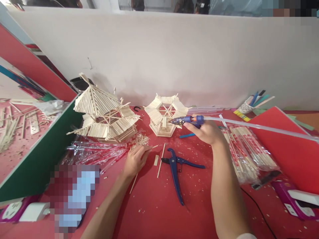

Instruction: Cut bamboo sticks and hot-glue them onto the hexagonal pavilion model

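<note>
My right hand (208, 131) is closed around a blue hot glue gun (183, 120) with a long translucent glue stick (244, 124) trailing from its back. Its nozzle is at the front roof panel of a six-sided pavilion model (159, 109) built of wooden sticks; whether it touches is unclear. Lower and to the left, my left hand (136, 160) pinches a short wooden stick (155, 146). Right of that hand lie a few joined short sticks (156, 160), a longer stick (161, 161) and a blue cutter (176, 172) with spread handles.
A second stick pavilion (107, 122) with a pointed roof piece stands at the left, behind plastic wrappers (97, 149). Packs of wrapped chopsticks (246, 149) lie right. A phone (77, 196) is front left. Green (37, 149) and red (291, 146) panels flank the red table.
</note>
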A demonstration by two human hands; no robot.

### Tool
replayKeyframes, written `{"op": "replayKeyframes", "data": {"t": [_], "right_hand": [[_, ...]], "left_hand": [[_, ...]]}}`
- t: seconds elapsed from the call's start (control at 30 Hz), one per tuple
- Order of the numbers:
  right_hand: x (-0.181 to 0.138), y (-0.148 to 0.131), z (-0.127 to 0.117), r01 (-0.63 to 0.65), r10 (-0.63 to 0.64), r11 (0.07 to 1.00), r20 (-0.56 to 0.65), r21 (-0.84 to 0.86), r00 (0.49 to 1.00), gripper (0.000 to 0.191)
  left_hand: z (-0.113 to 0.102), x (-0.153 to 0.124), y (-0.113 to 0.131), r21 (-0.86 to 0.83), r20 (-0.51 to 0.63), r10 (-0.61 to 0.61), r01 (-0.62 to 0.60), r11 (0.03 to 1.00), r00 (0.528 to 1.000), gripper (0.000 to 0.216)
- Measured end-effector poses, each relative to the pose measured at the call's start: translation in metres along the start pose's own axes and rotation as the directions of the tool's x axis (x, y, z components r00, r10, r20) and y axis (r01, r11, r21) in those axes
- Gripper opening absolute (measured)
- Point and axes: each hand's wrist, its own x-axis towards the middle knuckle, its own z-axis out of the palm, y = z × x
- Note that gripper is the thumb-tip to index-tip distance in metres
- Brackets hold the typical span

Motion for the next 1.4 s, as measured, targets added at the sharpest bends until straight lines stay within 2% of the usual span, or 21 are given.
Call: {"op": "replayKeyframes", "data": {"t": [0.17, 0.47, 0.63, 0.77, 0.93, 1.13, 1.23, 1.4], "right_hand": [[-0.001, -0.001, -0.002, -0.054, 0.055, 0.998, 0.014, -0.026, 0.998, 0.045], [-0.001, -0.001, -0.002, -0.042, 0.044, 0.998, 0.049, -0.041, 0.998, 0.045], [-0.002, -0.004, -0.004, -0.009, 0.01, 0.999, 0.025, -0.032, 1.0, 0.044], [-0.004, -0.004, -0.007, 0.006, -0.006, 1.0, 0.01, -0.011, 1.0, 0.039], [-0.004, -0.002, -0.007, 0.008, -0.008, 1.0, 0.03, -0.001, 1.0, 0.036], [-0.004, -0.004, -0.007, -0.022, 0.022, 1.0, 0.004, -0.006, 1.0, 0.036], [-0.005, -0.003, -0.008, -0.005, 0.005, 1.0, -0.013, 0.0, 1.0, 0.037], [-0.005, 0.0, -0.008, -0.02, 0.02, 1.0, -0.007, 0.008, 1.0, 0.037]], "left_hand": [[0.0, 0.002, 0.001, -0.008, -0.015, 0.022, -0.022, 1.0, 1.0, 0.011], [-0.006, 0.009, 0.008, 0.014, -0.107, 0.096, -0.095, 0.995, 0.99, 0.005], [-0.013, 0.021, 0.022, 0.105, -0.179, 0.235, -0.219, 0.97, 0.955, 0.008], [-0.019, 0.043, 0.034, 0.202, -0.204, 0.318, -0.278, 0.939, 0.926, 0.005], [-0.023, 0.087, 0.044, 0.246, -0.248, 0.377, -0.319, 0.915, 0.892, 0.004], [-0.015, 0.13, 0.049, 0.267, -0.328, 0.412, -0.335, 0.904, 0.85, 0.002], [-0.008, 0.134, 0.045, 0.274, -0.309, 0.423, -0.346, 0.897, 0.852, 0.002], [-0.002, 0.129, 0.032, 0.305, -0.209, 0.443, -0.372, 0.876, 0.872, 0.009]]}}
